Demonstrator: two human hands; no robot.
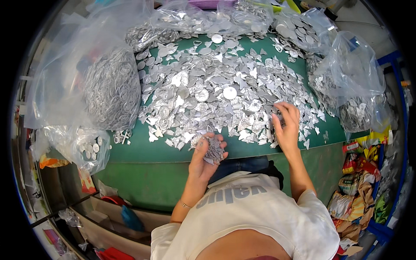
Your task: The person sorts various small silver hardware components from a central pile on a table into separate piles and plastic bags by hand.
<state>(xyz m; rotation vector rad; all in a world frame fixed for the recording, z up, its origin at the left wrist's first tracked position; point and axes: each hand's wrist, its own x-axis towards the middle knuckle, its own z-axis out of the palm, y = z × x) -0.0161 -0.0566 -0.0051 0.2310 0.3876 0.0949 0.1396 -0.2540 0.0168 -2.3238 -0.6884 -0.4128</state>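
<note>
Fingers (292, 111) of our right hand (287, 129) should, we judge, pick singly from the silvery metal pieces (216, 104) heaped on our green desk (146, 148), with the left hand (202, 159) kept steady. The right's stand parted, any contact unclear; the left's curl around a grey clump (213, 150) at the near edge.
</note>
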